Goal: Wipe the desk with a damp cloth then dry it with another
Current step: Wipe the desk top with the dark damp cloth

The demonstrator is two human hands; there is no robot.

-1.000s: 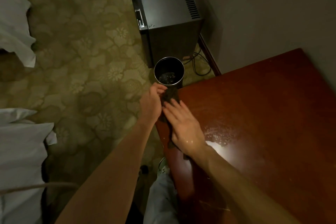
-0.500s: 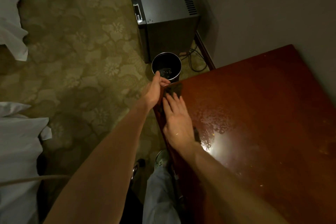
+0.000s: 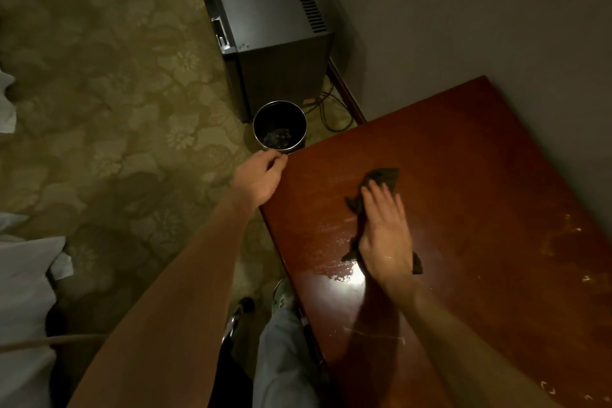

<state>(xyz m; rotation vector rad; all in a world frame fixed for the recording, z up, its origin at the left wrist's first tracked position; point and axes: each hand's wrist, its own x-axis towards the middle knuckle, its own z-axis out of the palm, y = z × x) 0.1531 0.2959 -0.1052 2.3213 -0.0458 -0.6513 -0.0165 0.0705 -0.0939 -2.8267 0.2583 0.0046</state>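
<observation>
A right hand [image 3: 385, 235] is lying flat on a dark, crumpled, soft cloth [image 3: 384, 175], pressing it onto a polished reddish-brown wooden desk [image 3: 480, 175]. Its fingers are lying straight and only slightly fanned, palm down. The cloth is sitting in the left half of the desktop, a little way in from the left edge. One end is poking out beyond the fingertips toward the far side, and small corners are showing at the heel of the hand.

The left hand [image 3: 260, 177] is resting at the desk's far-left corner with its fingers loosely curled together. Nothing is showing in them.

Pale wet streaks [image 3: 334, 275] are glistening on the near side of the cloth, so this is probably the damp wiping stage. No second cloth is showing.

The cloth is looking limp and light, so it will probably bunch and fold rather than slide as a sheet. A wide, flat palm over its middle should be the best hold for wiping. Pinching an edge would only be dragging a trailing rag. The glossy top may be getting slick where wet.

A round dark metal wastebasket [image 3: 280, 102] is standing on the olive floral carpet [image 3: 116, 76] just beyond the desk's far-left corner, with a grey boxy mini fridge [image 3: 275, 26] behind it. White bedding [image 3: 23, 291] is showing at the left.
</observation>
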